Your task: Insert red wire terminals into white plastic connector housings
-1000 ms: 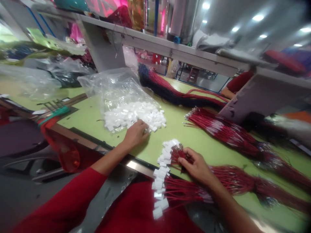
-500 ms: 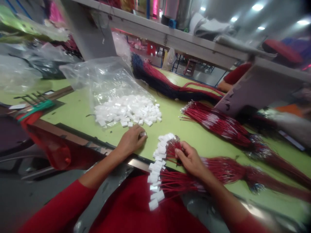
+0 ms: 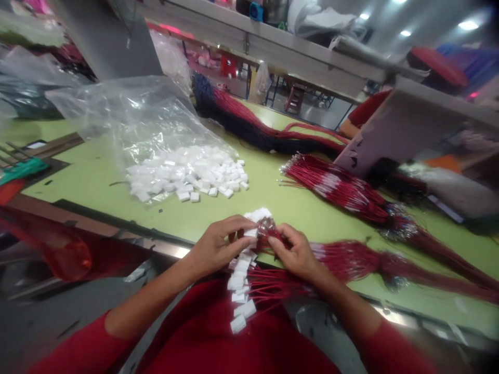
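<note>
Tabletop (image 3: 268,195) bare mid-bench; connector pile (image 3: 187,174) left; wire bundle (image 3: 335,187) right.

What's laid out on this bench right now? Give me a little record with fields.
Left hand: pinches a white connector
Right hand: grips red wires near their ends
Fitted row: connectors already on wires, hanging over the table edge
Pile: loose white connectors at the mouth of a bag
Table: green
Behind: another red bundle; a co-worker's sleeve

Bundle of thin red wires (image 3: 351,259), lying flat along near edge of green table (image 3: 273,202), left ends fitted with white plastic connectors (image 3: 240,283), fanned in a row overhanging the edge
</note>
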Action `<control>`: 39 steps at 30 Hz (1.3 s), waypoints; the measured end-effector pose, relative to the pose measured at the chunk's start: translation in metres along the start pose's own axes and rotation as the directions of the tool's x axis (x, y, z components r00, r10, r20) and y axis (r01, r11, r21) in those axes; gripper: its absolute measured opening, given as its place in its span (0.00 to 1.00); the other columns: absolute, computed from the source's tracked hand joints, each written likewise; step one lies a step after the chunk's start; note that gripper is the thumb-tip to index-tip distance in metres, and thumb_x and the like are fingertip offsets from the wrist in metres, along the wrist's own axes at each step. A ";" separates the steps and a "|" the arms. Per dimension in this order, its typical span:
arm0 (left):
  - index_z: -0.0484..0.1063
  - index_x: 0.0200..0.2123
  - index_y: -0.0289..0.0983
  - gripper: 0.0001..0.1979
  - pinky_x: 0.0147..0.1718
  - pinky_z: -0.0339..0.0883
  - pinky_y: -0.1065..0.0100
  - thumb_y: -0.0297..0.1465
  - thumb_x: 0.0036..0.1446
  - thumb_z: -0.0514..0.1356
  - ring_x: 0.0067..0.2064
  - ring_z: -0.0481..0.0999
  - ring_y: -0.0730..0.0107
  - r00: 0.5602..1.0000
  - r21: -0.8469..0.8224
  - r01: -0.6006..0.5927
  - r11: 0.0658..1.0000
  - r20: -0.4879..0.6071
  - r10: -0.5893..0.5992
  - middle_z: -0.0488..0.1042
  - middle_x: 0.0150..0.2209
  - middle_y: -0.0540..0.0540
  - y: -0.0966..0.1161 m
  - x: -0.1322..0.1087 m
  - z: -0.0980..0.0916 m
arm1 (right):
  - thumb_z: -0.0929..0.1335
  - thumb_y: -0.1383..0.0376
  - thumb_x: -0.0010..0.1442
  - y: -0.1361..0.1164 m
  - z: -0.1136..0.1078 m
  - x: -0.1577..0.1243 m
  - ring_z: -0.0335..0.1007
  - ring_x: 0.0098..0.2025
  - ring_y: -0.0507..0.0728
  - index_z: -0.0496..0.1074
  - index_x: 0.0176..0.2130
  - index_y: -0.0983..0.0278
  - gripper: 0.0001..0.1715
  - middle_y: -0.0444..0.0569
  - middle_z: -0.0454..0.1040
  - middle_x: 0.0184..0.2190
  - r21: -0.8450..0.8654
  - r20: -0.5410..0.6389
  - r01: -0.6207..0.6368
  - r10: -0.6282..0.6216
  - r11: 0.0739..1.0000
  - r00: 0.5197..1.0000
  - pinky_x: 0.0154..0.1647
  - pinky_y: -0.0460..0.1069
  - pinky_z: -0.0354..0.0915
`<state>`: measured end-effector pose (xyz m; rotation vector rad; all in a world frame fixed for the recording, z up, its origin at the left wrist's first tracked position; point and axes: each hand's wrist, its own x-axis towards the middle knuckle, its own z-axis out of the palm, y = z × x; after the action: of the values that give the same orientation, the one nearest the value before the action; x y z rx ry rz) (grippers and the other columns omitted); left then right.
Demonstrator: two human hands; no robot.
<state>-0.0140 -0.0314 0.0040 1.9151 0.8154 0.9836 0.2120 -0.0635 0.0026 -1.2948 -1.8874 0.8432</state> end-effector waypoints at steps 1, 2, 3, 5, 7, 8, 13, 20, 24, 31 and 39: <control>0.76 0.48 0.40 0.11 0.32 0.67 0.69 0.31 0.61 0.62 0.35 0.74 0.71 1.000 -0.005 0.004 1.000 0.003 -0.004 0.78 0.42 0.45 0.000 0.000 0.000 | 0.65 0.61 0.65 -0.001 0.001 0.000 0.63 0.30 0.54 0.69 0.35 0.62 0.09 0.44 0.69 0.27 -0.002 -0.010 0.008 -0.008 1.000 1.000 0.32 0.47 0.61; 0.76 0.47 0.41 0.11 0.32 0.67 0.70 0.31 0.61 0.62 0.35 0.74 0.71 1.000 -0.008 0.016 1.000 0.002 -0.016 0.78 0.42 0.45 0.000 0.000 0.001 | 0.65 0.62 0.64 -0.001 0.002 0.000 0.63 0.30 0.53 0.70 0.34 0.62 0.08 0.44 0.69 0.26 -0.006 -0.018 0.016 -0.017 1.000 1.000 0.32 0.47 0.61; 0.77 0.47 0.40 0.10 0.31 0.67 0.70 0.31 0.61 0.62 0.35 0.74 0.71 1.000 -0.008 0.031 0.999 -0.004 -0.031 0.79 0.42 0.45 0.001 0.000 0.001 | 0.66 0.62 0.63 -0.001 0.002 0.000 0.63 0.29 0.53 0.70 0.33 0.62 0.07 0.44 0.69 0.26 -0.012 -0.026 0.027 -0.027 1.000 0.999 0.31 0.47 0.61; 0.77 0.45 0.40 0.10 0.31 0.67 0.70 0.32 0.61 0.62 0.35 0.75 0.70 0.998 -0.007 0.056 0.998 -0.018 -0.056 0.79 0.41 0.45 0.003 0.000 0.001 | 0.67 0.63 0.61 -0.002 0.003 0.000 0.63 0.29 0.53 0.70 0.32 0.62 0.06 0.43 0.68 0.25 -0.030 -0.049 0.046 -0.047 0.999 0.998 0.31 0.47 0.60; 0.78 0.45 0.40 0.10 0.34 0.69 0.68 0.32 0.61 0.62 0.38 0.76 0.68 0.998 0.000 0.060 0.998 -0.021 -0.060 0.79 0.42 0.45 0.004 0.000 0.000 | 0.67 0.64 0.61 -0.002 0.003 0.000 0.63 0.29 0.53 0.71 0.31 0.62 0.06 0.43 0.68 0.24 -0.045 -0.068 0.059 -0.062 0.997 0.996 0.32 0.48 0.60; 0.78 0.45 0.40 0.10 0.37 0.70 0.67 0.32 0.60 0.62 0.39 0.77 0.67 0.998 0.004 0.056 0.998 -0.019 -0.056 0.80 0.42 0.44 0.005 -0.001 0.000 | 0.67 0.64 0.60 -0.002 0.002 0.000 0.63 0.29 0.53 0.71 0.31 0.62 0.06 0.43 0.68 0.24 -0.050 -0.075 0.060 -0.064 0.997 0.995 0.32 0.48 0.60; 0.78 0.46 0.43 0.10 0.44 0.71 0.63 0.32 0.61 0.62 0.45 0.78 0.63 0.998 0.026 0.063 0.998 0.015 -0.064 0.79 0.45 0.44 0.006 -0.002 -0.004 | 0.68 0.63 0.59 -0.004 0.003 0.001 0.62 0.28 0.54 0.70 0.28 0.61 0.08 0.43 0.67 0.23 -0.100 -0.093 0.041 -0.050 0.994 0.994 0.31 0.48 0.59; 0.78 0.35 0.38 0.08 0.37 0.68 0.65 0.28 0.62 0.58 0.37 0.75 0.65 0.996 0.052 0.013 0.999 0.088 -0.018 0.75 0.33 0.45 0.016 0.001 0.011 | 0.67 0.65 0.60 -0.003 0.007 -0.002 0.66 0.29 0.55 0.72 0.30 0.61 0.07 0.45 0.72 0.25 -0.084 -0.021 0.096 -0.098 0.992 0.995 0.33 0.49 0.63; 0.78 0.40 0.39 0.06 0.37 0.68 0.67 0.31 0.62 0.60 0.36 0.75 0.67 0.996 -0.018 0.056 0.998 0.066 -0.055 0.76 0.35 0.46 0.009 -0.004 0.016 | 0.69 0.63 0.62 0.004 0.004 -0.001 0.71 0.34 0.57 0.76 0.35 0.61 0.06 0.48 0.76 0.31 0.057 -0.095 0.048 -0.042 0.997 0.995 0.38 0.50 0.67; 0.73 0.46 0.36 0.12 0.30 0.66 0.67 0.34 0.62 0.58 0.32 0.73 0.67 0.900 0.484 0.313 0.817 -0.426 -0.092 0.75 0.42 0.42 -0.044 -0.007 -0.039 | 0.70 0.52 0.59 0.002 -0.003 0.007 0.74 0.33 0.58 0.77 0.33 0.63 0.17 0.50 0.78 0.30 0.354 -0.192 -0.112 0.189 0.929 0.963 0.37 0.51 0.71; 0.75 0.34 0.37 0.10 0.31 0.63 0.62 0.33 0.60 0.56 0.43 0.74 0.50 0.907 0.821 0.420 0.386 -0.385 -0.168 0.74 0.39 0.39 -0.066 0.012 -0.076 | 0.67 0.53 0.64 -0.003 0.000 0.006 0.71 0.29 0.53 0.72 0.31 0.63 0.17 0.46 0.75 0.27 0.328 0.018 -0.172 0.176 0.929 0.984 0.33 0.47 0.70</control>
<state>-0.0849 0.0368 -0.0217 2.3571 2.1026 0.5459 0.2091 -0.0588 0.0063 -1.2630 -1.5547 1.1843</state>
